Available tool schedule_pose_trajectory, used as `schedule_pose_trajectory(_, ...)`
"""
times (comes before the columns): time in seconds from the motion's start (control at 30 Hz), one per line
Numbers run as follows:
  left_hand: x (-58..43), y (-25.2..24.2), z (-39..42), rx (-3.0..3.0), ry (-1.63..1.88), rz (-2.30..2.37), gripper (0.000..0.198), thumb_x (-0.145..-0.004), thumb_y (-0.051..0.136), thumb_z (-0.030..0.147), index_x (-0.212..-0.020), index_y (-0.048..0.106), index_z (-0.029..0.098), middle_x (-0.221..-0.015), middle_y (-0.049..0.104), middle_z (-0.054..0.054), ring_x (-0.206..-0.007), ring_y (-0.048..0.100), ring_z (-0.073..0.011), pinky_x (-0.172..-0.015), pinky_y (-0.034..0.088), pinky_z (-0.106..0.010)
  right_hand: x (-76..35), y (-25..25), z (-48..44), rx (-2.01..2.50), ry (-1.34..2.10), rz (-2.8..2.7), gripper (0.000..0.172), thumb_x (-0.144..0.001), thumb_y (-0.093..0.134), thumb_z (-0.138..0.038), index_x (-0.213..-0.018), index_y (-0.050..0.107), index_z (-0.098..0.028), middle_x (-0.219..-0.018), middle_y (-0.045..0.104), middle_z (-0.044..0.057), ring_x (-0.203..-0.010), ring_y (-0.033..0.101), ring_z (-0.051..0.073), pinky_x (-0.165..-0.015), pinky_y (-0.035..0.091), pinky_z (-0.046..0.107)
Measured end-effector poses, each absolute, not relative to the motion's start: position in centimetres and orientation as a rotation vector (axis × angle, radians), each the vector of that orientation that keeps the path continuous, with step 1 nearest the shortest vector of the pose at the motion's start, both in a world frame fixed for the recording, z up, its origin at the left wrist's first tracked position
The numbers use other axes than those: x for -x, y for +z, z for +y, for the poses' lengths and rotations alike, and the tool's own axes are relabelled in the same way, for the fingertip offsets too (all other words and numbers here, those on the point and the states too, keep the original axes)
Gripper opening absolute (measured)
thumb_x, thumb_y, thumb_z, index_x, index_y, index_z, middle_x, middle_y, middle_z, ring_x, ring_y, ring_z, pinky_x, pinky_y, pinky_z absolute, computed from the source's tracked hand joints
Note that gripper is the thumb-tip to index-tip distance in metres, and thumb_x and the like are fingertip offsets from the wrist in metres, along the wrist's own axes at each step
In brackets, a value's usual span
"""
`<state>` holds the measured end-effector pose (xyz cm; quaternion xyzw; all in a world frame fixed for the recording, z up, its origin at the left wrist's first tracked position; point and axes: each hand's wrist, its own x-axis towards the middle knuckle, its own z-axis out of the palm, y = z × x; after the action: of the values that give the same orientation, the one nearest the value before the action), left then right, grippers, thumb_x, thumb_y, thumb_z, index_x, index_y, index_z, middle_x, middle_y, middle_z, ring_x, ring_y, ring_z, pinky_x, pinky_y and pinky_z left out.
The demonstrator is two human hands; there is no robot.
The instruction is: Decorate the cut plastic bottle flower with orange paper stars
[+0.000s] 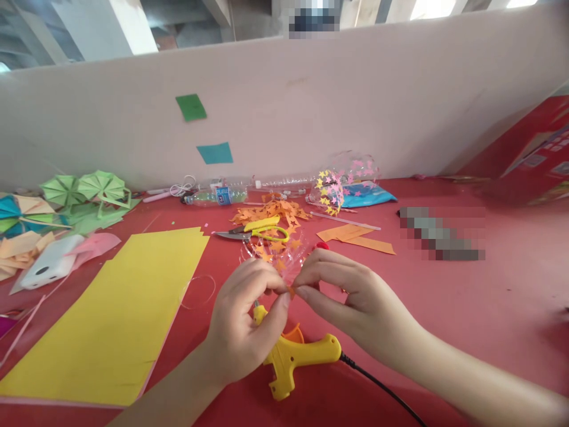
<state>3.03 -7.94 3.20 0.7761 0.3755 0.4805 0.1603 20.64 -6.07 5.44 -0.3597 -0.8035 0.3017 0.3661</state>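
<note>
From where I stood, taking the person's hands as the clock's centre and straight ahead as twelve, the left hand (244,320) and the right hand (351,293) met at the fingertips over a red table (444,314). Each grip was pinched, thumb against forefinger, on a tiny orange paper piece (291,292) mostly hidden between them. Just behind it, at twelve, lay clear plastic dotted with orange stars (279,246). A yellow glue gun (306,353) rested at six, partly covered by the left hand, its black cord (382,382) running off toward five. Yellow-handled scissors (271,231) lay at eleven, near a heap of orange paper scraps (275,210) at twelve. Orange paper strips (358,236) sat at two, and a clear plastic piece with yellow and pink stars (329,193) at one. Yellow paper sheets (115,314) spread out at nine, with green folded fans (101,187) at ten.
</note>
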Motion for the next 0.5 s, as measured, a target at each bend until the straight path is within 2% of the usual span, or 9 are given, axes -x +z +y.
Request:
schedule_pose_trajectory(0.1,-2.2,3.2,-7.5,-2.168,1.474,1.116,0.014,-0.084,0.05,0.006,-0.079,0.053,0.019,-0.075,0.053,0.0,-0.072,0.051,-0.0127,-0.063,0.043,-0.026,-21.0,5.5,-6.9,0.971,0.676,-2.317,0.013,-0.086,0.051,-0.012,-0.088,0.063,-0.019,-0.077,0.059,-0.001,-0.066,0.054,0.011,-0.06,0.041,0.023)
schedule_pose_trajectory(0.2,-1.0,3.1,-6.4,-2.101,1.603,1.25,0.013,-0.085,0.052,0.009,-0.079,0.053,0.02,-0.076,0.053,0.0,-0.073,0.051,-0.0129,-0.063,0.042,-0.026,-21.2,4.5,-7.9,0.913,0.409,-2.76,0.007,-0.08,0.061,-0.019,-0.087,0.063,-0.02,-0.084,0.062,0.002,-0.072,0.057,0.016,-0.062,0.041,0.029)
schedule_pose_trajectory(0.37,-0.1,2.7,-5.2,-2.05,1.665,1.375,0.012,-0.086,0.053,0.013,-0.077,0.055,0.021,-0.072,0.052,0.002,-0.068,0.048,-0.0112,-0.063,0.041,-0.024,-20.6,1.6,-8.7,0.727,-0.14,-3.09,0.022,-0.076,0.062,-0.019,-0.097,0.064,-0.015,-0.087,0.061,0.006,-0.077,0.055,0.023,-0.06,0.039,0.035)
schedule_pose_trajectory(0.5,-0.1,2.5,-5.1,-2.079,1.65,1.384,0.012,-0.086,0.053,0.014,-0.076,0.055,0.02,-0.071,0.053,0.002,-0.069,0.05,-0.0116,-0.062,0.041,-0.024,-19.8,0.7,-8.5,0.771,-0.2,-3.144,0.023,-0.078,0.058,-0.018,-0.099,0.063,-0.012,-0.087,0.061,0.009,-0.077,0.056,0.024,-0.056,0.036,0.035)
